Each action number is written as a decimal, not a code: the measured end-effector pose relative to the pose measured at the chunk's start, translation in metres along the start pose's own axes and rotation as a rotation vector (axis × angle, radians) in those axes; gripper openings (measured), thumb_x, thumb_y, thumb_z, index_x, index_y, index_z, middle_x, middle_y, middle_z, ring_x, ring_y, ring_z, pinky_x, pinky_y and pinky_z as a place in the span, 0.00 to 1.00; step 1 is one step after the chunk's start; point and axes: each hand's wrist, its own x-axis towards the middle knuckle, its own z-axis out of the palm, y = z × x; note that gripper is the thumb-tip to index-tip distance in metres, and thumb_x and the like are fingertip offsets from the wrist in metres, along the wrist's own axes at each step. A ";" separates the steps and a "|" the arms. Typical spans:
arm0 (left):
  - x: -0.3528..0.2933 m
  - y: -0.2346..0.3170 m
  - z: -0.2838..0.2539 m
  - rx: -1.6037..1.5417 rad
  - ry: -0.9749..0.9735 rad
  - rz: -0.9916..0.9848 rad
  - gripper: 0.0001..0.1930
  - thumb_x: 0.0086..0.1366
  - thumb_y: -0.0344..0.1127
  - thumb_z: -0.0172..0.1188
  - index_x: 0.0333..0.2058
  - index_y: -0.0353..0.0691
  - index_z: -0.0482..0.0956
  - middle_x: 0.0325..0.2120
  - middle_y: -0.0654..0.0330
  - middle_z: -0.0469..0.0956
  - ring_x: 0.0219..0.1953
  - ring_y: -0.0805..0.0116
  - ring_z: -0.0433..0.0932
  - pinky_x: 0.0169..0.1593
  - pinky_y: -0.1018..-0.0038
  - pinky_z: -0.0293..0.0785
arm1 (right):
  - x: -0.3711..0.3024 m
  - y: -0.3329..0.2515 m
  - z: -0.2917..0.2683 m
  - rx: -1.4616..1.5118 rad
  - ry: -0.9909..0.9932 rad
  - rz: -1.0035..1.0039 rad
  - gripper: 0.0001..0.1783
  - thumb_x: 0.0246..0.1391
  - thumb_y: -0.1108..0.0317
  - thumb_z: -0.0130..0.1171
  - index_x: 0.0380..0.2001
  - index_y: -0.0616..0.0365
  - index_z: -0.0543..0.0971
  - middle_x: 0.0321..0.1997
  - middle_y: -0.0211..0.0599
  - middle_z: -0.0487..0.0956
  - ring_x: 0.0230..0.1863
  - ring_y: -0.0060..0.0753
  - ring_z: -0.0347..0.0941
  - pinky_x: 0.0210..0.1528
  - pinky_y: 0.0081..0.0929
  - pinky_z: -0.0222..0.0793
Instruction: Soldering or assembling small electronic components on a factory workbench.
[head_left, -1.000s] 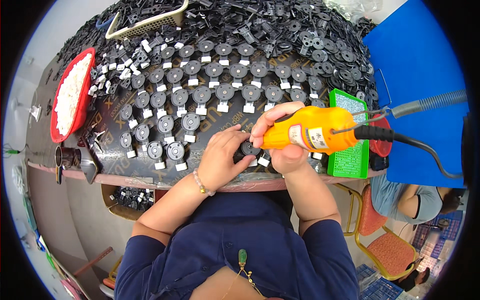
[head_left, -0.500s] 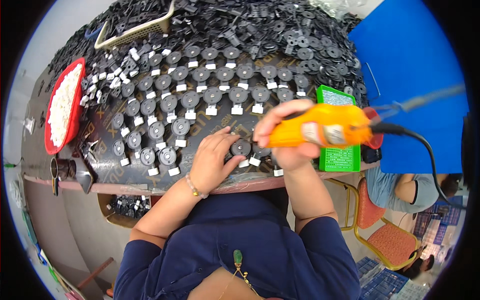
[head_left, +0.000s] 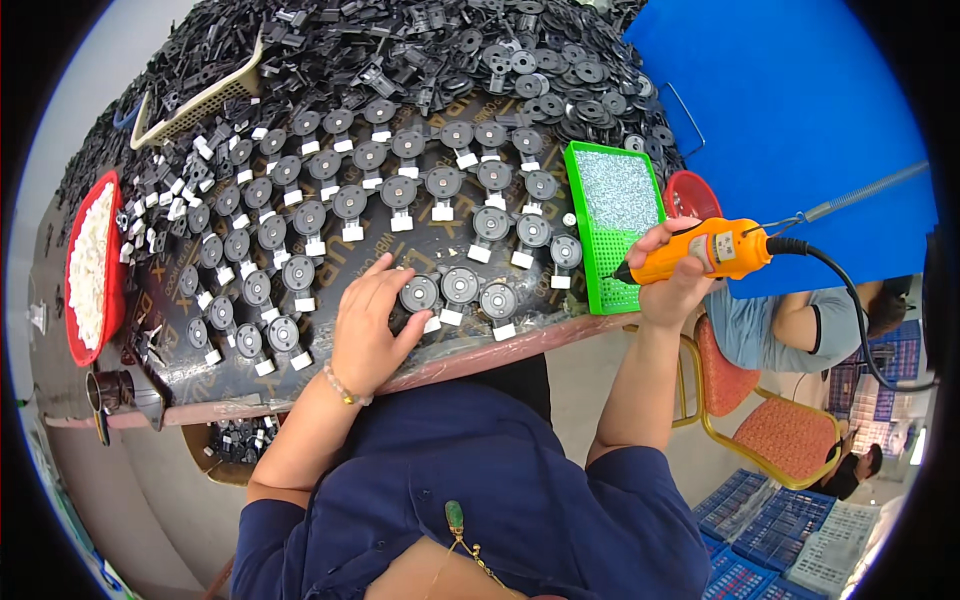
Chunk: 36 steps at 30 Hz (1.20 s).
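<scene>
The driver (head_left: 705,250) was orange and black, its cable (head_left: 848,290) black. Dark grey discs (head_left: 460,285) bore white tabs (head_left: 452,318); the black table (head_left: 430,245) was patterned in gold-brown, its edge (head_left: 530,345) pink. The screws (head_left: 620,190) were silvery, their tray (head_left: 608,285) bright green with a dotted grid. The tub (head_left: 112,270) was red, the board (head_left: 770,120) blue.

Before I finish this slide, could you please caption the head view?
Right hand holds an orange screwdriver at a green tray; left hand is by black discs.
</scene>
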 end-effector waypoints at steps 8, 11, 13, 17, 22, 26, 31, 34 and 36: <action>0.001 0.002 0.001 0.020 -0.016 -0.006 0.25 0.51 0.33 0.71 0.49 0.37 0.76 0.45 0.53 0.78 0.58 0.50 0.72 0.58 0.59 0.67 | -0.005 0.004 -0.005 0.001 -0.002 0.004 0.40 0.47 0.32 0.64 0.43 0.61 0.71 0.25 0.39 0.76 0.20 0.28 0.72 0.23 0.24 0.72; 0.001 0.003 0.000 0.028 -0.019 -0.005 0.25 0.51 0.34 0.71 0.49 0.37 0.76 0.45 0.54 0.78 0.58 0.50 0.72 0.58 0.59 0.67 | -0.007 0.004 -0.005 0.001 0.007 0.016 0.40 0.47 0.32 0.64 0.43 0.61 0.70 0.26 0.39 0.76 0.20 0.28 0.73 0.24 0.23 0.71; 0.001 0.003 0.000 0.025 -0.017 0.001 0.25 0.52 0.34 0.71 0.49 0.37 0.76 0.45 0.54 0.78 0.58 0.50 0.72 0.57 0.59 0.67 | -0.005 0.007 -0.007 0.003 0.010 0.029 0.41 0.47 0.32 0.64 0.44 0.61 0.70 0.26 0.39 0.76 0.21 0.29 0.73 0.24 0.24 0.71; 0.000 0.003 -0.001 0.026 -0.018 -0.006 0.24 0.52 0.34 0.70 0.49 0.37 0.76 0.45 0.54 0.78 0.58 0.50 0.72 0.57 0.59 0.67 | -0.001 0.002 -0.006 -0.024 0.012 0.033 0.42 0.47 0.29 0.61 0.45 0.61 0.70 0.26 0.40 0.76 0.21 0.30 0.72 0.25 0.24 0.71; 0.001 0.002 -0.001 0.024 -0.005 -0.014 0.24 0.52 0.35 0.70 0.49 0.38 0.76 0.45 0.54 0.78 0.58 0.50 0.72 0.58 0.60 0.66 | 0.001 -0.036 0.008 0.092 0.018 -0.051 0.46 0.46 0.23 0.55 0.46 0.59 0.69 0.28 0.40 0.75 0.20 0.30 0.71 0.25 0.26 0.71; 0.000 0.000 0.000 0.024 -0.004 -0.020 0.25 0.51 0.37 0.70 0.49 0.38 0.76 0.46 0.53 0.78 0.59 0.52 0.71 0.58 0.60 0.66 | -0.008 -0.049 0.057 0.346 -0.276 -0.178 0.49 0.43 0.20 0.53 0.46 0.58 0.68 0.30 0.40 0.76 0.23 0.30 0.73 0.27 0.29 0.73; -0.002 -0.004 -0.001 0.008 -0.009 -0.007 0.25 0.52 0.38 0.70 0.49 0.38 0.76 0.45 0.53 0.78 0.59 0.53 0.71 0.58 0.61 0.66 | -0.040 -0.032 0.122 0.354 -0.375 0.149 0.47 0.39 0.24 0.60 0.44 0.59 0.67 0.30 0.40 0.76 0.23 0.31 0.75 0.29 0.28 0.75; -0.001 -0.003 -0.004 0.000 -0.018 -0.012 0.26 0.52 0.37 0.70 0.50 0.38 0.76 0.45 0.53 0.78 0.59 0.52 0.72 0.58 0.60 0.67 | -0.043 -0.010 0.145 0.482 -0.477 0.170 0.45 0.40 0.26 0.61 0.43 0.58 0.67 0.29 0.40 0.76 0.23 0.29 0.75 0.29 0.28 0.75; 0.000 -0.003 -0.005 -0.012 -0.025 -0.011 0.26 0.51 0.36 0.70 0.50 0.38 0.76 0.45 0.53 0.78 0.58 0.52 0.72 0.57 0.59 0.67 | -0.045 -0.006 0.153 0.494 -0.516 0.192 0.44 0.40 0.27 0.61 0.42 0.58 0.67 0.28 0.40 0.76 0.22 0.27 0.74 0.30 0.27 0.75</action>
